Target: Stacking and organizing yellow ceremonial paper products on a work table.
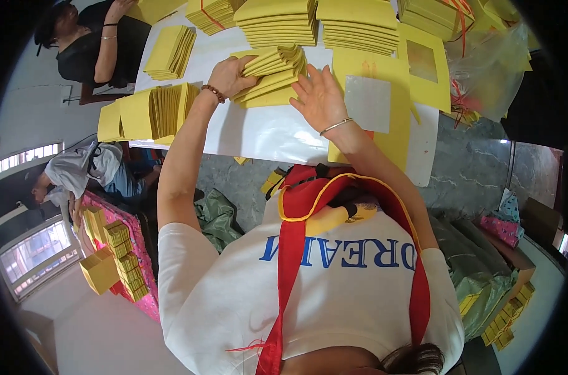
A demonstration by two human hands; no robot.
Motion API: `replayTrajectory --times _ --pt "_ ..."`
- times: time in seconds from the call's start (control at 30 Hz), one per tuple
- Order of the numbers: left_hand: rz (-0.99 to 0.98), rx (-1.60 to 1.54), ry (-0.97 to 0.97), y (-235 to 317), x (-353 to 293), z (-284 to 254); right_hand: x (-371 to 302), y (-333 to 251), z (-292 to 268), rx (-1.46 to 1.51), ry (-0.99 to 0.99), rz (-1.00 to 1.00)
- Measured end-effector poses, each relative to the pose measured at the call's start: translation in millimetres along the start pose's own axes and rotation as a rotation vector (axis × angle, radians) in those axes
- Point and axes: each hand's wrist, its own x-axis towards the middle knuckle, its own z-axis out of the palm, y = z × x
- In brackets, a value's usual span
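Observation:
A fanned bundle of folded yellow paper (272,72) is in front of me on the white-covered table (224,134). My left hand (229,77) is closed on the bundle's left side, thumb over the folded layers. My right hand (321,99) is open at its right end, palm turned up and fingers spread. Its fingertips are close to the folds, and whether they touch I cannot tell. To the right of the bundle lies a large yellow sheet (399,125) with a pale rectangular patch (367,104) on it.
Stacks of folded yellow paper (276,24) line the table's far side. More folded stacks (148,112) stand at the left edge. A clear plastic bag (493,72) lies at the far right. One person (87,40) sits far left; another (93,169) works beside a pink-covered table (148,275).

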Motion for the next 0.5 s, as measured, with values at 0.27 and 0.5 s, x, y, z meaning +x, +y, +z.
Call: replayTrajectory --times 0.27,0.5 --pt "-0.002 0.026 0.036 -2.4 -2.5 -0.5 -5.6 1.5 -5.7 -0.040 0.026 0.021" --pt "0.183 0.090 0.322 13.5 -31.3 48.9 -12.0 27.2 -21.2 -0.095 0.413 0.154"
